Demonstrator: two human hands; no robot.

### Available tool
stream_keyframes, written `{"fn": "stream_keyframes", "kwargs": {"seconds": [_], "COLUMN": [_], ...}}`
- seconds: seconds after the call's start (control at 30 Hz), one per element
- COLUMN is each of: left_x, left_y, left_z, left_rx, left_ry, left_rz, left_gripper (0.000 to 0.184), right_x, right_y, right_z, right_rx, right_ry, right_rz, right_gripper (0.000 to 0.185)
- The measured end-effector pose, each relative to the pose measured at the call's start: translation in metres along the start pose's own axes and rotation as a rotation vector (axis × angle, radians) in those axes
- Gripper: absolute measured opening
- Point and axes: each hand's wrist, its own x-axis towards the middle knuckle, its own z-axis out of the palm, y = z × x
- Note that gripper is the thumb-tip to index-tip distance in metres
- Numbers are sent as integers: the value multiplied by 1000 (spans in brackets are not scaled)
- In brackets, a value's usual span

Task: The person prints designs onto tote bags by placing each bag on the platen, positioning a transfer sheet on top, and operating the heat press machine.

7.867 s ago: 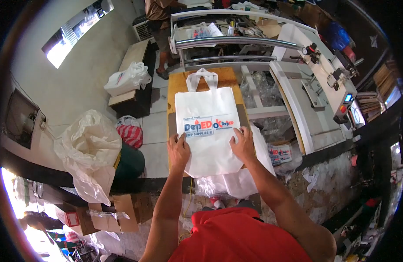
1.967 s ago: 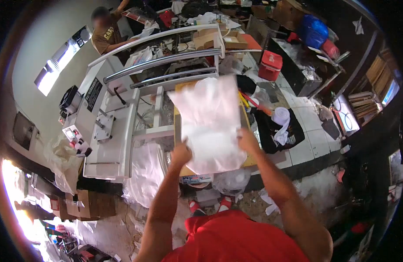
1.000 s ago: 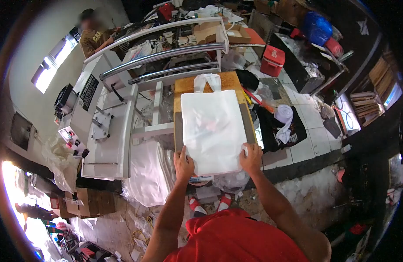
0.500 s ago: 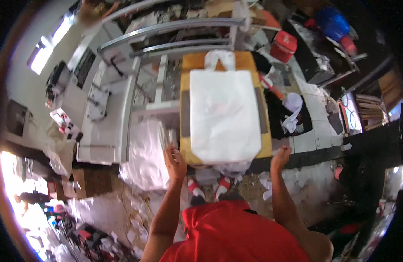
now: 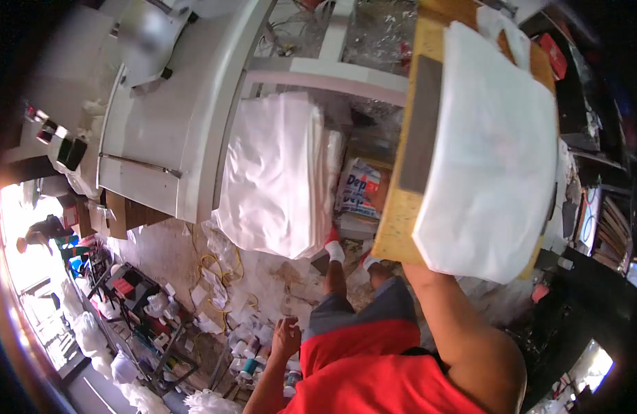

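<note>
My left hand (image 5: pixel 286 337) hangs low over the littered floor, its fingers loosely bent and apart, holding nothing. My right arm reaches beneath the yellow board (image 5: pixel 399 238), which covers most of my right hand (image 5: pixel 378 198). A bit of that hand seems to show beside a bag printed with blue and red letters (image 5: pixel 356 186), but its grip is hidden. On top of the board lies a flat white bag (image 5: pixel 494 159) with its handles at the far end. A stack of white bags (image 5: pixel 273 172) sits to the left of the board, lower down.
A pale metal table (image 5: pixel 166 131) stands at the left, with a thin rod (image 5: pixel 140 165) at its near edge. A white frame bar (image 5: pixel 332 72) crosses behind the stack. Yellow cord (image 5: pixel 211 262), scraps and several small containers (image 5: pixel 249 362) litter the floor.
My view has swung left and down. My right hand has gone from beside the board to beneath it. My left hand has drawn back from the stack of white bags.
</note>
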Motion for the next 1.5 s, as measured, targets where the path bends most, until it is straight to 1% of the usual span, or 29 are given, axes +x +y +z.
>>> {"fn": "stream_keyframes", "kwargs": {"seconds": [0.03,0.1,0.13,0.17,0.2,0.23,0.3,0.33,0.4,0.43,0.5,0.53,0.6,0.7,0.73,0.8,0.83,1.0,1.07,1.1,1.17,1.2,1.27,1.3,1.37,1.4,1.43,1.47,1.5], "left_x": [-2,-10,-13,-11,-9,-8,4,13,25,31,42,47,55,64,65,63,62,65,72,79,98,107,121,125,130,133,139,142,143], "left_y": [-1,7,-8,-15,-20,-24,-26,-22,-21,-25,-27,-27,-24,-4,0,1,-1,13,26,39,70,88,128,152,196,183,201,228,260], "left_z": [-7,-26,-23,-26,-28,-30,-34,-38,-42,-38,-32,-30,-30,-38,-39,-37,-33,-27,-26,-30,-39,-42,-46,-54,-69,-54,-61,-76,-97], "left_rx": [-1,-181,-198,-201,-178,-154,-165,-176,-187,-178,-172,-186,-196,-243,-244,-249,-239,-245,-207,-207,-118,-119,-131,-133,-331,-434,-425,-287,-141], "left_ry": [-11,-72,-42,-46,-62,-80,-79,-107,-138,-141,-150,-167,-187,-186,-179,-166,-168,-200,-131,-126,-102,-97,112,119,-123,-304,-322,-421,-507], "left_rz": [-14,-362,-306,-308,-327,-348,-334,-356,-372,-352,-325,-326,-333,-342,-330,-319,-307,-324,-184,-181,-111,-99,106,132,154,228,272,167,59], "left_gripper": [21,22,22,22,22,22,22,22,22,22,23,24,25,27,27,27,27,26,25,25,38,38,56,56,66,65,65,58,51], "right_x": [10,19,22,25,29,28,28,27,25,23,15,15,12,15,20,26,25,11,-5,-17,-55,-78,-133,-155,-191,-202,-212,-221,-225], "right_y": [0,-6,-9,-11,-36,-30,-11,-5,1,0,0,2,4,0,3,20,26,33,42,39,30,23,-4,-30,-36,-40,-41,-31,-28], "right_z": [14,34,39,42,1,8,19,24,28,27,29,30,39,19,14,10,8,-18,-19,-26,-42,-50,-72,-106,-157,-193,-224,-242,-278], "right_rx": [-28,-86,-113,-130,-80,-83,-81,-82,29,25,-38,-42,-231,-181,-179,212,302,301,267,244,191,175,186,212,495,554,616,641,638], "right_ry": [-9,-9,-22,-24,-281,-287,-262,-265,-141,-138,-73,-72,-30,-37,-36,-97,-106,-141,-153,-160,-178,-197,-272,-335,-502,-516,-525,-493,-452], "right_rz": [21,72,104,118,194,196,146,149,134,136,-3,1,-17,-1,-1,130,166,143,104,74,1,-44,-131,-114,-258,-220,-182,-186,-170], "right_gripper": [67,69,70,71,84,84,93,93,93,93,81,81,71,63,63,46,45,42,40,40,39,38,37,29,20,21,21,29,29]}}
